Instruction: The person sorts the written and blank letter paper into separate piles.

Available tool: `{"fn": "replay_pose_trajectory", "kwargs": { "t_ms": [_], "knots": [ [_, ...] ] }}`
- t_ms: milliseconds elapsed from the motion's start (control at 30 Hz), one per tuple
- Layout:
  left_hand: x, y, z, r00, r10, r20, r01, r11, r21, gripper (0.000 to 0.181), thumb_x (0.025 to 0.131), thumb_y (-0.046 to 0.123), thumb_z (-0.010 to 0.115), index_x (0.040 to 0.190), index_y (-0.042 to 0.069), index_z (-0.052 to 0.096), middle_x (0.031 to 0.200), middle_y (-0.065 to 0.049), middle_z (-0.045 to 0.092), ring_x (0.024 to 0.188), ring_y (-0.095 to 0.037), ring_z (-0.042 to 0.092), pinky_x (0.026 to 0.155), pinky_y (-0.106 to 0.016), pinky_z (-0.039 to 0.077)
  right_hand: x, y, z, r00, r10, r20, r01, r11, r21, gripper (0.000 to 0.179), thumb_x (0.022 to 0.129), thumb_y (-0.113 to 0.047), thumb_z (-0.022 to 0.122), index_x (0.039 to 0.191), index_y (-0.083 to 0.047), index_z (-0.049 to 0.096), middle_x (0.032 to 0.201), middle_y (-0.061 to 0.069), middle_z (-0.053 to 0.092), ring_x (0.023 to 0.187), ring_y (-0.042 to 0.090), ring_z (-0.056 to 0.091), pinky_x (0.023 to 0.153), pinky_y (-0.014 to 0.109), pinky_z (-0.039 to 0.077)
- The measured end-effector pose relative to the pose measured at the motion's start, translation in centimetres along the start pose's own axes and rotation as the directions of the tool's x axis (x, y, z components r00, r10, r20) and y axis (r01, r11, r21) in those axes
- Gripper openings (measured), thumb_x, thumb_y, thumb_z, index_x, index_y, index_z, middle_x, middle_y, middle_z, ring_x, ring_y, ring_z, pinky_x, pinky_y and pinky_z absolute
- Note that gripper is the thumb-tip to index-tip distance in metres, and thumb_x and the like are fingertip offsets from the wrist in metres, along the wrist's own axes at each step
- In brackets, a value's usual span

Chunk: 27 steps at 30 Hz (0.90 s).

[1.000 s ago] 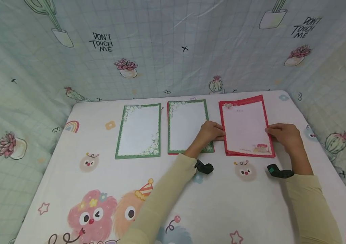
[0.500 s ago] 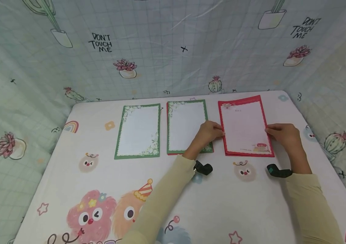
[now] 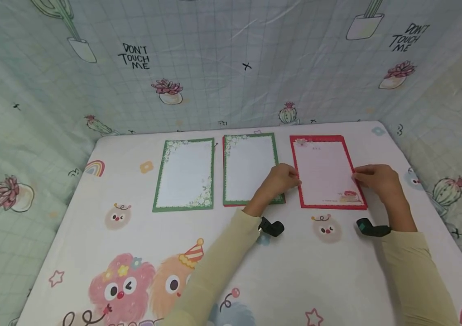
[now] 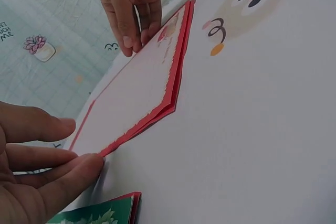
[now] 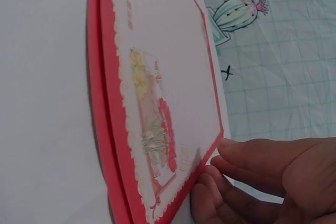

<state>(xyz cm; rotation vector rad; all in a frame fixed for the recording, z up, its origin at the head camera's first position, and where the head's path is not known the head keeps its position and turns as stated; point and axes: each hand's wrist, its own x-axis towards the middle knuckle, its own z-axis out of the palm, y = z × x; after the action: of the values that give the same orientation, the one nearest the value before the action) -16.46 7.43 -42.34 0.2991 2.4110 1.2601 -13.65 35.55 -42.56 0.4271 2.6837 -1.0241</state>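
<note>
Appears to be at a squaring step: aligning the red-bordered stack [image 3: 322, 172], located on the table [image 3: 349, 271] to the right of the green-topped pile [image 3: 249, 167] and the single green-bordered sheet [image 3: 186, 176]. Looks nearly flush from the head view, yet shows a narrow gap between layers in both wrist views. Touches the left edge with the left grip [image 3: 280, 179], digits apart, unclamped. Meets the right edge with the right grip [image 3: 377, 179], digits close together; cannot tell whether pinching or merely pressing. Probably calls next for light, even inward pressure, without buckling.
</note>
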Motion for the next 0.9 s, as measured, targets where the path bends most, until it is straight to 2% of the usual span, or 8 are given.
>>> {"fn": "replay_pose_trajectory", "kwargs": {
  "t_ms": [133,200,300,400,567,767,900],
  "knots": [
    [-0.8,-0.4,-0.9,0.999,0.028,0.022,-0.029,1.0,0.004,0.031,0.098,0.014,0.069,0.124,-0.002,0.069,0.106,-0.008,0.069,0.087,-0.013,0.061,0.072,-0.02,0.053,-0.2,-0.3,-0.1,1.0,0.004,0.007,-0.004,1.0,-0.006,0.052,0.106,-0.029,0.054,0.143,0.008,0.05,0.138,0.036,0.051,0.122,0.05,0.049,0.104,0.065,0.044],
    [-1.2,-0.7,-1.7,0.998,0.059,0.038,-0.059,0.998,-0.004,0.034,0.099,0.015,0.067,0.129,-0.003,0.066,0.113,-0.009,0.069,0.096,-0.015,0.064,0.077,-0.02,0.055,-0.5,-0.6,-0.1,1.0,0.002,0.001,-0.002,1.0,-0.005,0.054,0.106,-0.031,0.053,0.145,0.006,0.049,0.14,0.035,0.049,0.123,0.051,0.048,0.102,0.066,0.046],
    [-1.9,-1.3,-3.4,0.993,0.103,0.054,-0.101,0.994,-0.027,0.037,0.101,0.015,0.065,0.134,-0.002,0.063,0.12,-0.01,0.069,0.109,-0.019,0.066,0.083,-0.022,0.056,-1.1,-1.2,-0.1,0.999,-0.031,-0.011,0.031,0.999,0.01,0.054,0.106,-0.032,0.053,0.146,0.004,0.049,0.143,0.035,0.047,0.124,0.052,0.048,0.1,0.065,0.048],
    [-2.6,-1.9,-5.2,0.991,0.129,0.043,-0.127,0.99,-0.056,0.037,0.103,0.014,0.061,0.136,-0.001,0.06,0.125,-0.011,0.067,0.116,-0.022,0.064,0.087,-0.025,0.056,-1.6,-2.1,0.0,0.996,-0.093,-0.014,0.094,0.995,0.031,0.051,0.105,-0.031,0.055,0.143,0.004,0.053,0.143,0.034,0.048,0.123,0.051,0.052,0.1,0.061,0.049],
    [-3.5,-3.1,-7.3,0.993,0.115,0.013,-0.113,0.988,-0.106,0.036,0.104,0.012,0.059,0.138,-0.001,0.059,0.126,-0.013,0.066,0.115,-0.025,0.065,0.086,-0.027,0.058,-2.2,-3.8,0.9,0.987,-0.16,-0.007,0.16,0.984,0.081,0.047,0.105,-0.03,0.056,0.139,0.003,0.058,0.14,0.031,0.054,0.12,0.048,0.058,0.1,0.058,0.049],
    [-4.2,-4.0,-8.8,0.995,0.097,-0.014,-0.097,0.995,-0.026,0.034,0.104,0.015,0.059,0.136,0.001,0.061,0.126,-0.01,0.067,0.117,-0.024,0.064,0.09,-0.032,0.056,-2.2,-5.3,2.2,0.985,-0.168,0.042,0.164,0.983,0.086,0.05,0.103,-0.035,0.059,0.14,-0.001,0.059,0.139,0.028,0.057,0.122,0.046,0.059,0.099,0.059,0.051],
    [-4.9,-4.6,-9.9,0.995,0.083,-0.049,-0.082,0.996,0.015,0.033,0.104,0.017,0.06,0.132,0.0,0.064,0.125,-0.01,0.07,0.117,-0.024,0.065,0.094,-0.037,0.055,-2.1,-5.9,3.0,0.977,-0.205,0.058,0.201,0.977,0.066,0.048,0.103,-0.033,0.06,0.139,-0.002,0.06,0.138,0.027,0.058,0.119,0.045,0.061,0.097,0.059,0.052]
  ]
}}
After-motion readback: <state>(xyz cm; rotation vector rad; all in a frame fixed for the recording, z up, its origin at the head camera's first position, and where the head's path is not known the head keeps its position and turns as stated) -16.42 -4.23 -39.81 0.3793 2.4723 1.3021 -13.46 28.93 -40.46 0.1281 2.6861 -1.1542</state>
